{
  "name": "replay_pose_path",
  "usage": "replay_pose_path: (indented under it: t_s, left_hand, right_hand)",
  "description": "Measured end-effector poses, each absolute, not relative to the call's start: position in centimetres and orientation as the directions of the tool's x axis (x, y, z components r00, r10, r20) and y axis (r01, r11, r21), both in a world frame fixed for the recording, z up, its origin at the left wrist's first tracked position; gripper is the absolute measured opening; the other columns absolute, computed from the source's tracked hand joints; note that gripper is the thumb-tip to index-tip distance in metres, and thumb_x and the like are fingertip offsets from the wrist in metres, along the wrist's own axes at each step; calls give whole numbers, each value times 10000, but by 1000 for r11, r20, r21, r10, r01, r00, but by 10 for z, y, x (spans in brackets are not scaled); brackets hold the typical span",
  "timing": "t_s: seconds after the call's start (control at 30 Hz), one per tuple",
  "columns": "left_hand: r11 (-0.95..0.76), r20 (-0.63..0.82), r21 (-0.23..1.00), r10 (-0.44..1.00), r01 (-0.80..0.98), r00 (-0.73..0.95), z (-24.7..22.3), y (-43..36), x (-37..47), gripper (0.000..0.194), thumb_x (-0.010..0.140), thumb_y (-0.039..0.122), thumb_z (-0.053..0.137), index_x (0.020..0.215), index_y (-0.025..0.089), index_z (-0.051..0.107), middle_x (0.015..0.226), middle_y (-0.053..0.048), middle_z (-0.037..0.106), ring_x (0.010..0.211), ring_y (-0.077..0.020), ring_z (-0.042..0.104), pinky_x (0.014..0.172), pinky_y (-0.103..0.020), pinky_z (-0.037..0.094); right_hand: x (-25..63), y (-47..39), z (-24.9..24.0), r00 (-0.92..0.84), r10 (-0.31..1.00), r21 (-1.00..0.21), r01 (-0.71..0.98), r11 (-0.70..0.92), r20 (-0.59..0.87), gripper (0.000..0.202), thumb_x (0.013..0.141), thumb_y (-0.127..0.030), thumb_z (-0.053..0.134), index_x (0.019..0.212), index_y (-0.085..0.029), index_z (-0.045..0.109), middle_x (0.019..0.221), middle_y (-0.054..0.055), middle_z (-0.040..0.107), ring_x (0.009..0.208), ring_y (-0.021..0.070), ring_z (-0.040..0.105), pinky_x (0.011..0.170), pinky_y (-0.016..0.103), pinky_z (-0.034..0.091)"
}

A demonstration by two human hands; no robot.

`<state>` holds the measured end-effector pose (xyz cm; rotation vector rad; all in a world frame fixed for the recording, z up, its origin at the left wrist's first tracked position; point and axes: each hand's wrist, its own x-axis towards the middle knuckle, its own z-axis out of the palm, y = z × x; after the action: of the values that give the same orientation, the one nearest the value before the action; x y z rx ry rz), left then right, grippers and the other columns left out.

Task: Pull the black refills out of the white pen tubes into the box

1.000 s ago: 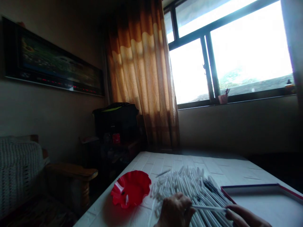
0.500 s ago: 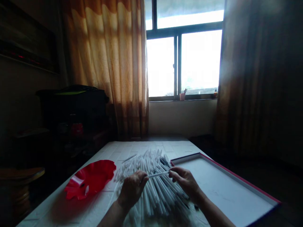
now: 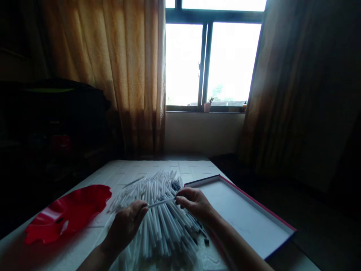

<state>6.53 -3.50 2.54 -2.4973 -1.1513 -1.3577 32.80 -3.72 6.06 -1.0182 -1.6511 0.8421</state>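
One slender white stick point(image 3: 162, 202): held crosswise just above the near-middle part of the heap of white sticks point(image 3: 160, 226), its right end slightly higher.

Left hand point(image 3: 125, 223): over the left side of the heap; thumb and fingers pinched on the slender white stick's left end.

Right hand point(image 3: 196, 203): over the right side of the heap; thumb and fingertips closed on the other end.

Heap: many long pieces, loosely fanned, the near ends blurred; a cluster of dark pieces point(image 3: 176, 184) at its far right, and a small dark block point(image 3: 207, 241) just beside its near right edge.

Red dish point(image 3: 84, 203): wavy-rimmed, glossy — left of the heap, apart from it.

Shallow tray point(image 3: 239, 214): white inside, red along its outer edge; right of the heap, partly behind the right forearm.

Table point(image 3: 118, 167): white, brick-patterned top, beneath the heap.

Window point(image 3: 183, 64): beyond the heap, bright, flanked by a tan curtain point(image 3: 135, 75) and a darker curtain point(image 3: 267, 94); pink cup point(image 3: 207, 107) on its sill.
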Motion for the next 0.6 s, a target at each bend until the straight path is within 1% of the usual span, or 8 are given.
replay_pose_path:
  t_s: [0.07,0.13,0.2,0.37,0.4,0.53,0.6]
  left_hand:
    - [-706,731,286,598,648,328,26,-37,64,395,1030,533,382,961,242,641,780,3,754,668,-175,751,616,-240,583]
    - [-695,716,301,617,652,327,27,-38,63,358,1004,560,438,972,251,616,694,47,714,546,-150,706,527,-209,548]
    - [-691,701,315,631,651,331,28,-39,61,329,983,567,484,963,257,595,639,76,672,471,-130,656,478,-188,515]
    - [-723,652,342,643,600,402,38,-37,64,312,982,530,500,911,267,653,711,46,702,580,-146,696,559,-190,554]
    - [-729,631,357,649,583,425,42,-36,66,307,985,513,501,897,268,663,710,43,701,588,-146,699,557,-186,555]
    - [-742,558,428,666,516,495,51,-37,80,328,1010,461,468,829,264,658,639,54,680,514,-123,681,489,-161,550]
    - [-761,583,416,643,497,496,50,-40,85,296,1017,450,463,881,280,664,683,57,727,546,-127,716,511,-162,576]
  right_hand:
    - [329,-37,62,-193,908,-874,257,412,371,180,784,-287,637,710,-158,740,596,3,685,536,124,583,556,237,476]
    - [330,-38,66,-216,905,-865,281,416,366,159,779,-259,636,724,-159,746,604,-2,685,562,127,588,561,232,467]
    - [331,-41,70,-234,903,-857,300,420,361,159,780,-245,627,742,-160,756,621,-4,687,580,126,586,560,230,450]
    - [340,-52,86,-286,884,-812,364,456,369,172,789,-239,626,771,-166,781,634,-6,681,552,106,542,548,231,421]
    - [343,-53,88,-289,882,-810,364,460,371,169,787,-239,628,776,-169,782,631,-7,680,545,103,534,542,229,420]
    - [352,-54,86,-258,891,-821,355,446,373,177,794,-248,618,765,-169,774,602,-9,664,522,97,505,505,220,402]
    - [354,-54,80,-223,897,-814,377,441,383,181,794,-249,609,759,-170,769,604,-5,665,530,101,517,502,219,401]
